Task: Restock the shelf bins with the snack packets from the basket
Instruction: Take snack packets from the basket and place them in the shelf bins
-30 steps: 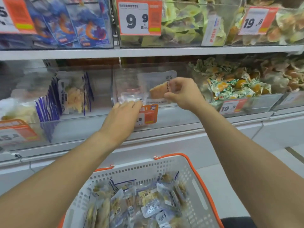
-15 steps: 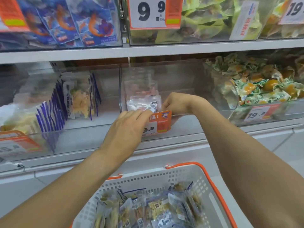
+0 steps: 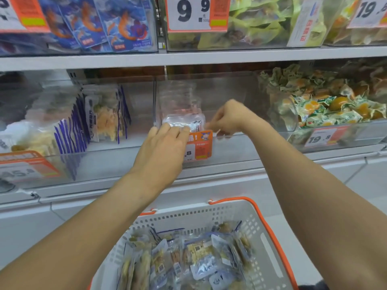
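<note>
Head view, the only one. Readable writing: price tag (image 3: pixel 196 13) on the upper shelf bin says "9.9", with "500g" small under it. Tag (image 3: pixel 367 11) at top right reads "19." and is cut off by the edge. Lower right tag (image 3: pixel 323 137) reads "19.8". Lower left tag (image 3: pixel 27 167) looks like "45.8", blurred. The orange tag (image 3: pixel 200 146) on the middle bin (image 3: pixel 240 147) shows ".8"; the rest sits behind your left hand (image 3: pixel 165 151). Print on the packets is too small to read.

Your left hand reaches over the front lip of the middle bin, fingers nearly straight and resting on top of the silver-and-white packet (image 3: pixel 184 122) standing at the bin's front left. Not gripping it.

Your right hand (image 3: pixel 228 118) is inside the same bin, just right of that packet, fingers curled downward. Fingertips are blurred, so I can't tell whether you're pinching the packet's edge or holding nothing.

The packet is upright behind the clear front wall, foil top crinkled, a dark mark near its right corner.

The white basket (image 3: pixel 270 243) with an orange rim is below, between your forearms, holding a loose pile of clear and blue-edged snack packets (image 3: pixel 201 258) with barcodes.

Left bin holds upright purple-striped bags (image 3: pixel 104 116); right bin holds green-and-orange wrapped snacks (image 3: pixel 326 109).
</note>
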Demonstrator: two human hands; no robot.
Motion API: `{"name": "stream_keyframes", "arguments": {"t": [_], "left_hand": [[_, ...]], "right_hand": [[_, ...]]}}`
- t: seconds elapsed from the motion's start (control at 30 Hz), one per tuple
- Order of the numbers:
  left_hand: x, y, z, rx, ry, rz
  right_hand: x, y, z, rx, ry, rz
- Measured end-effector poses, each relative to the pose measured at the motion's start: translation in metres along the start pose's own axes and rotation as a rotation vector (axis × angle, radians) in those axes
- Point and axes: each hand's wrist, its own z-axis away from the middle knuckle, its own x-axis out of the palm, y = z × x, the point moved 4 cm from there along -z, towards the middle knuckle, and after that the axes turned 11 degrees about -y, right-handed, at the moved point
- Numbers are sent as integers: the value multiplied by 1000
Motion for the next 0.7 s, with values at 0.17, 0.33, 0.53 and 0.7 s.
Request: {"name": "stream_keyframes", "arguments": {"t": [0.17, 0.33, 0.53, 0.7], "left_hand": [[-20, 8, 16, -9, 552, 510], [104, 97, 57, -350, -32, 1250], [265, 153, 169, -665, -986, 1298], [285, 171, 180, -782, -946, 1829]], "right_hand": [[-22, 0, 64, -383, 1003, -267], [101, 77, 117, -207, 1033, -537], [304, 208, 156, 307, -24, -174], [346, 227, 164, 278, -274, -40]]}}
